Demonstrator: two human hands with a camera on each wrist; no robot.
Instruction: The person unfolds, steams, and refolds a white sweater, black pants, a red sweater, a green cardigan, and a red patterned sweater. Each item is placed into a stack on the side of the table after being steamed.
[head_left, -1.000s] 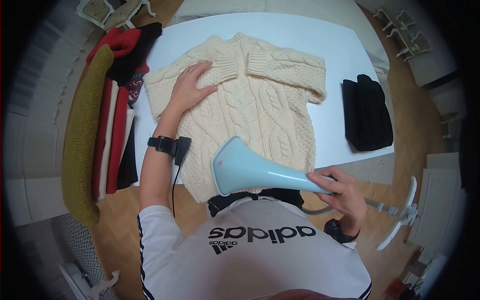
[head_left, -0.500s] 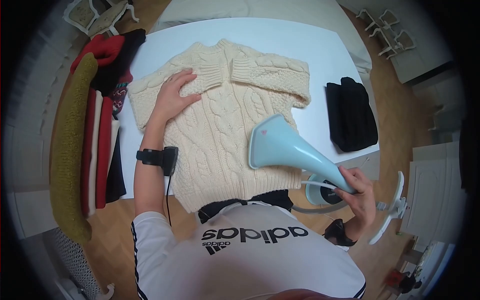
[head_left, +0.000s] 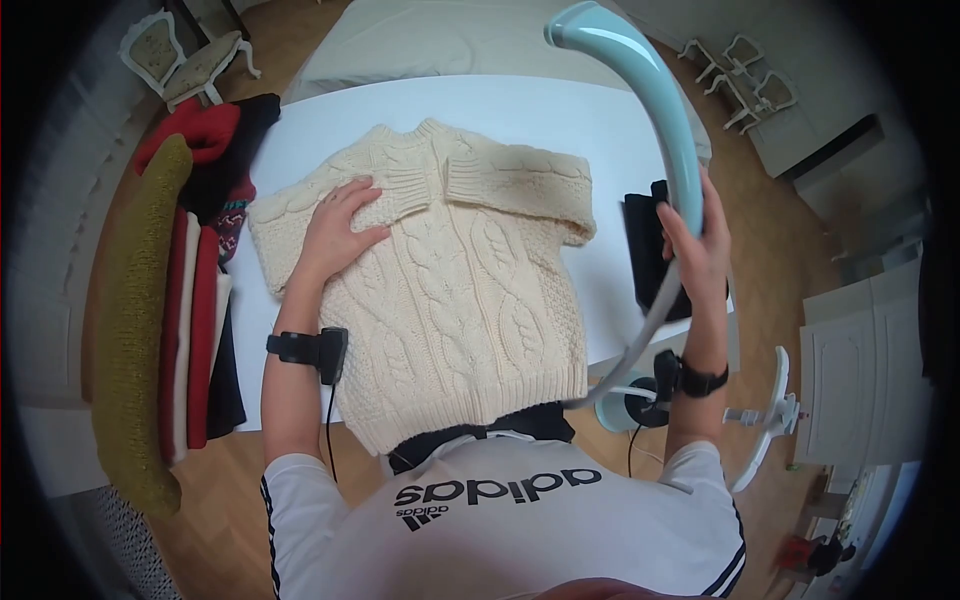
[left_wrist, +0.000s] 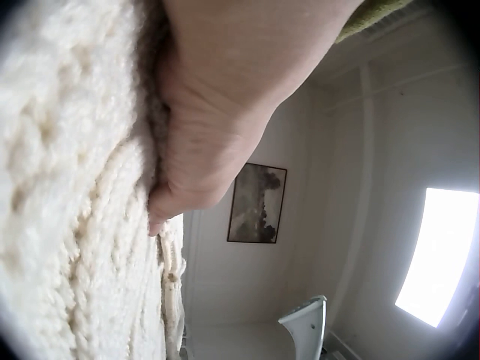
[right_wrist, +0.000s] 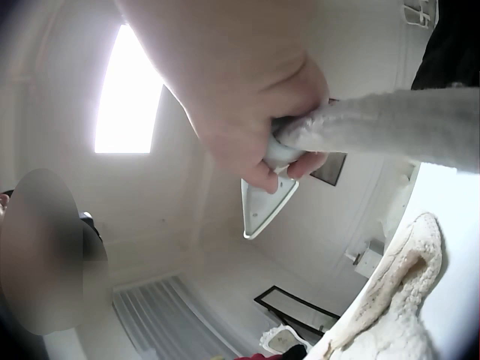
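Note:
A cream cable-knit sweater (head_left: 450, 290) lies on the white table with both sleeves folded across its upper part. My left hand (head_left: 340, 232) rests on the sleeve at its left side, fingers spread; the left wrist view shows the hand (left_wrist: 217, 112) against the knit (left_wrist: 75, 225). My right hand (head_left: 703, 245) grips the handle of a light blue steamer (head_left: 665, 110), held up over the table's right side, its head at the top. In the right wrist view the hand (right_wrist: 247, 112) is wrapped round the handle, with the grey hose (right_wrist: 390, 124) leading away.
Folded black fabric (head_left: 645, 250) lies under the raised right hand. At the left edge are red, white and dark folded knits (head_left: 205, 330) and an olive knit roll (head_left: 140, 330). The hose (head_left: 640, 345) runs down to a steamer base (head_left: 620, 405) beside the table.
The steamer has gone from low over the sweater's right half to up and away over the far right side, its head now pointing away from the body. My left hand stays on the sleeve.

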